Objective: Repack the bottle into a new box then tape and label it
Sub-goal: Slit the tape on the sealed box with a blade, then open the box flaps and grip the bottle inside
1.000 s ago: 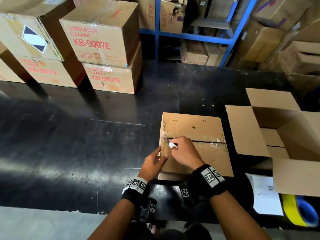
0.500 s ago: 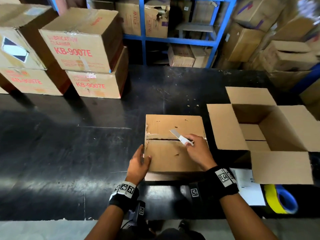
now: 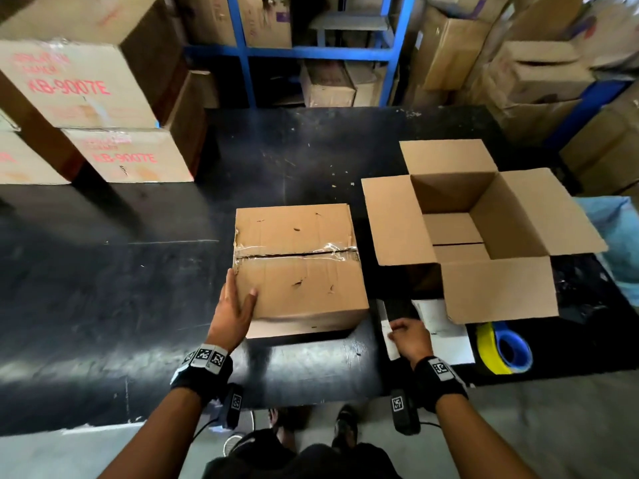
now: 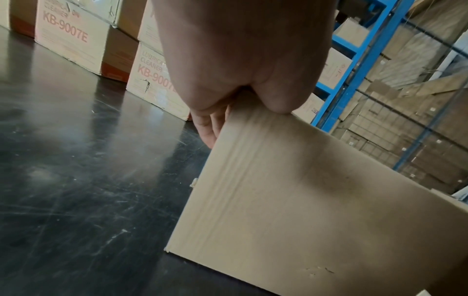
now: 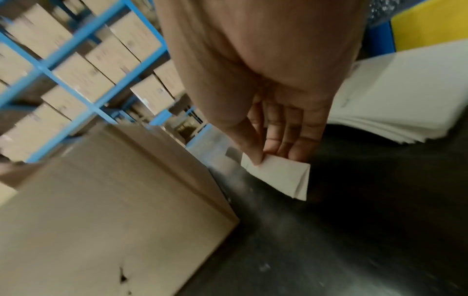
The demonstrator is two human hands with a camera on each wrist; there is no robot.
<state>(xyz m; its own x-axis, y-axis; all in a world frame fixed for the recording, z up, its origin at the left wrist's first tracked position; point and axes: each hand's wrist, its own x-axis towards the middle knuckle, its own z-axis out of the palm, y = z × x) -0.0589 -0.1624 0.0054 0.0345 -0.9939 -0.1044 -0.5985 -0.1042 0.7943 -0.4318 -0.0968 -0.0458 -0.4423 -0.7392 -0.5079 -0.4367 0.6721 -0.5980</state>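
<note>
The right hand has left the top of the taped box and now sits low at the table edge, between that box and the label sheets. Thumb and fingers pinch the white cutter, which has travelled with it. The left hand remains on the box's near left corner, thumb flat on top, fingers extended down the side. The tape seam is slit. The open new box stands just right; the tape roll lies before it. The bottle is not visible.

A warehouse packing area: blue steel racking crammed with cartons, stacked printed boxes alongside.
</note>
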